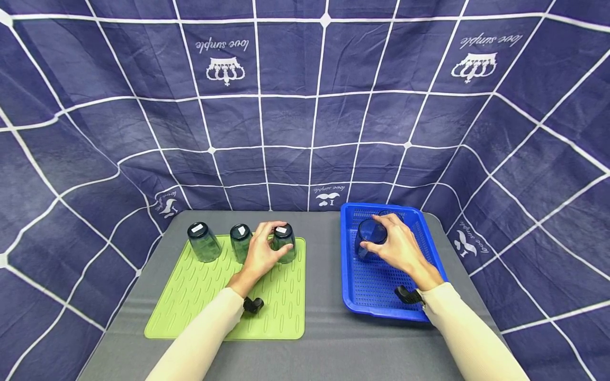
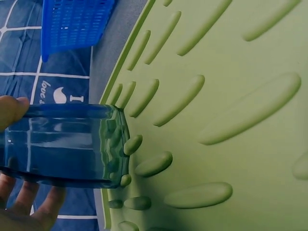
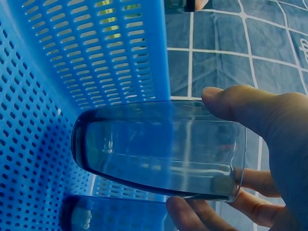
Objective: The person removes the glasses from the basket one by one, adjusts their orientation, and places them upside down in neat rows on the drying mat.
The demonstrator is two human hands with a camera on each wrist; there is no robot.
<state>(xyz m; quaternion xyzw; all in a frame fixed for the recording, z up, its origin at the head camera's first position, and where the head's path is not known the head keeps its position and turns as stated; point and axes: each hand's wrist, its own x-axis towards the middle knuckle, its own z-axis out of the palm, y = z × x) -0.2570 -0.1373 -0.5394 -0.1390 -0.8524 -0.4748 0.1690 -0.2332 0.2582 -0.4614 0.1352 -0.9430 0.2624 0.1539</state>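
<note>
Upright glass (image 1: 364,233) in blue basket (image 1: 347,264), right hand (image 1: 400,246) nearer
Head: left of the basket, left hand (image 1: 263,251) pinches inverted glass (image 1: 288,241). Left wrist: mouth down, thumb opposite fingers. Right wrist: grip pinches rim end, base toward basket floor.

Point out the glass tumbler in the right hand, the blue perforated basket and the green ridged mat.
Gripped glass tumbler (image 3: 151,147): right wrist view, middle of its side wall.
Blue perforated basket (image 1: 347,264): head view, left wall.
Green ridged mat (image 1: 190,301): head view, bare left part of its surface.
</note>
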